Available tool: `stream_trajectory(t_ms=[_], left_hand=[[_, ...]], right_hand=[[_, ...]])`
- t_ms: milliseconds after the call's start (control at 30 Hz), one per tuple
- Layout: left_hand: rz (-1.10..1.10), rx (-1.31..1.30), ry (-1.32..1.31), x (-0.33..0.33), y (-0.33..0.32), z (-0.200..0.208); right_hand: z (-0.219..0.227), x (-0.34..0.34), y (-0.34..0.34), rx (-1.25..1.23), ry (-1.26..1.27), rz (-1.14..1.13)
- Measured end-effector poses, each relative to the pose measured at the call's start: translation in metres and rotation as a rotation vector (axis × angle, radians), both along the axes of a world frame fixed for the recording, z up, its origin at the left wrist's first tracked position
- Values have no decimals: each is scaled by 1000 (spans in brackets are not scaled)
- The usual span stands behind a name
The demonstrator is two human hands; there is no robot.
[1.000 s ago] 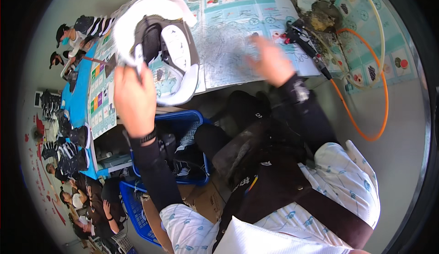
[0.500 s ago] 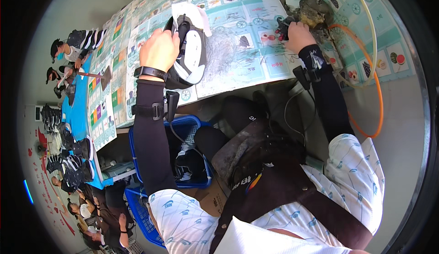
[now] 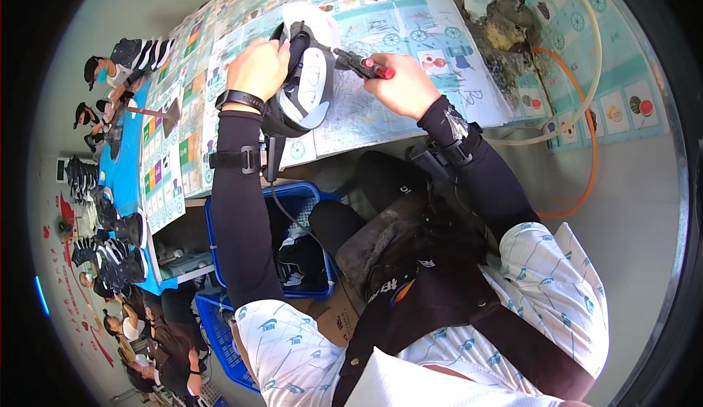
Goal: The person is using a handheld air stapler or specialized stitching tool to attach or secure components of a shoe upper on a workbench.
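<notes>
In a pale-walled workroom, a worktable (image 3: 242, 11) is covered with teal printed sheets showing small fruit pictures. Nearest lies the person's dark brown apron (image 3: 439, 297) over a white patterned shirt (image 3: 553, 268); below the table edge sit a blue basket (image 3: 293, 189) with dark items inside and a piece of cardboard (image 3: 338, 323). On the table near its front edge is a black-and-white shoe (image 3: 313, 81), its white upper flap pointing away from the person. The left hand (image 3: 258, 70), with a black wristband (image 3: 242, 101), has its fingers curled over the shoe's left side, holding it. The right hand (image 3: 403, 83) has its fingers closed around a black handheld tool (image 3: 353, 61) with red knobs; its tip points at the shoe's right side, and whether it touches cannot be told. To the right a pale hose (image 3: 602, 48) and an orange hose (image 3: 590, 165) loop past a crusted dark lump (image 3: 507, 27). Farther left, dark shoes (image 3: 113, 260) line a blue-topped table (image 3: 124, 180), with co-workers (image 3: 110, 75) beyond.
</notes>
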State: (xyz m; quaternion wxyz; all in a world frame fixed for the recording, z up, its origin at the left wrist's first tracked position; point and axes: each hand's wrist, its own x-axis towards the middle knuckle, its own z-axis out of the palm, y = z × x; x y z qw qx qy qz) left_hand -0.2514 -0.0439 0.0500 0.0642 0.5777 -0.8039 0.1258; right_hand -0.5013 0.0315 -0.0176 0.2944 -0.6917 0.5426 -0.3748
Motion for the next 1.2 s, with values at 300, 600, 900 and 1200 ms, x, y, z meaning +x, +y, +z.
stream_trajectory(t_ms=[300,600,900,1200], left_hand=[[-27,-14,21,1,4,-2],[-26,-35,29,4,12,-2],[-50,-72,69,4,21,-5],[-75,-141,72,4,25,-8]], right_hand=[[-1,0,3,-70,-3,95],[6,-3,7,-61,73,153],[10,-16,13,-112,202,196],[15,-12,24,-22,184,263]])
